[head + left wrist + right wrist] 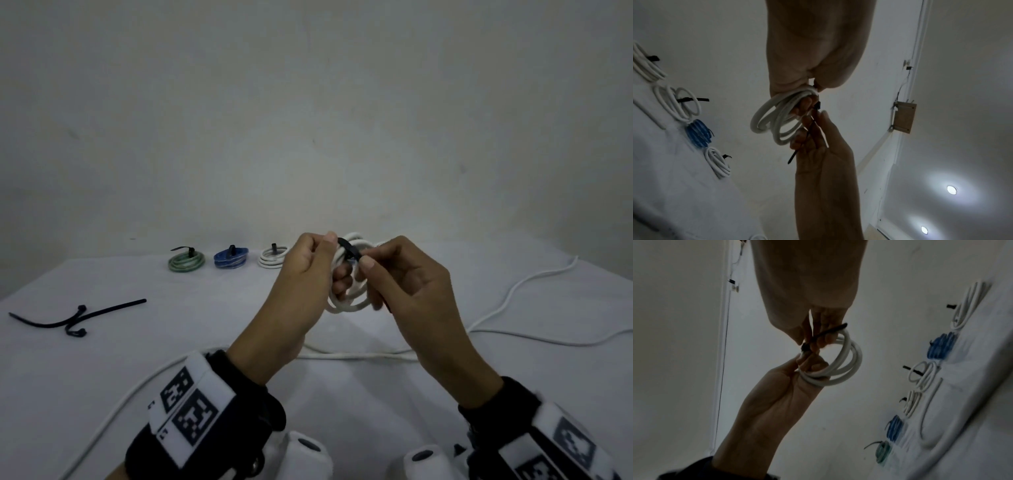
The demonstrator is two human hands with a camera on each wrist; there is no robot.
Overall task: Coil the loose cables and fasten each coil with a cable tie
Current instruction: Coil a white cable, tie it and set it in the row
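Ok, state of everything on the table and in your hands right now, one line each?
white coil: held up off the table, tie wrapped round it
black cable tie: round the white coil, tail pinched
left hand: grips the coil
right hand: pinches the tie's tail
green coil: tied, on the table
blue coil: tied, on the table
small white coil: tied, on the table
spare ties: unused, on the table
loose white cable: uncoiled

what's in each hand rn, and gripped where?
Left hand grips the white coil at its upper side, fingers through the loops. Right hand pinches the black tie wrapped over the coil there.
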